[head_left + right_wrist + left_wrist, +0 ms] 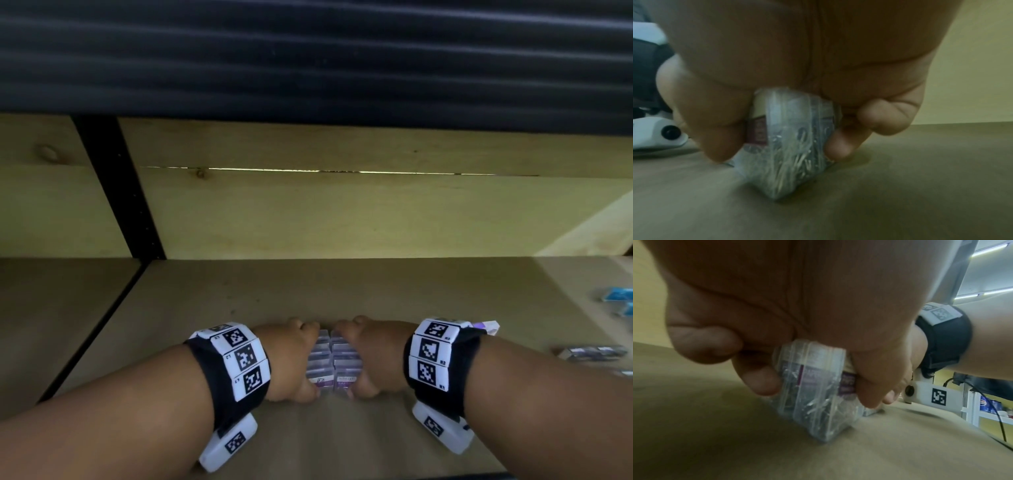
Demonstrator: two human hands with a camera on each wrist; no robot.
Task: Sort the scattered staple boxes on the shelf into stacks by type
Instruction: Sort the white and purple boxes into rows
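Two stacks of clear boxes with purple labels stand side by side on the brown shelf board (pixel 342 291). My left hand (pixel 294 363) grips the left stack (pixel 318 363) from its left side, thumb at the near end and fingers at the far end. My right hand (pixel 370 359) grips the right stack (pixel 344 363) the same way from the right. In the left wrist view the left hand's fingers (pixel 758 379) curl round the clear stack (pixel 813 394), which rests on the board. The right wrist view shows the right stack (pixel 789 146) pinched between thumb and fingers (pixel 840 146).
Blue boxes (pixel 616 298) lie at the far right of the shelf. A purple-and-white box (pixel 488 330) sits behind my right wrist, and a row of clear boxes (pixel 589 353) lies to its right. A black upright post (pixel 120 192) divides the shelf at the left.
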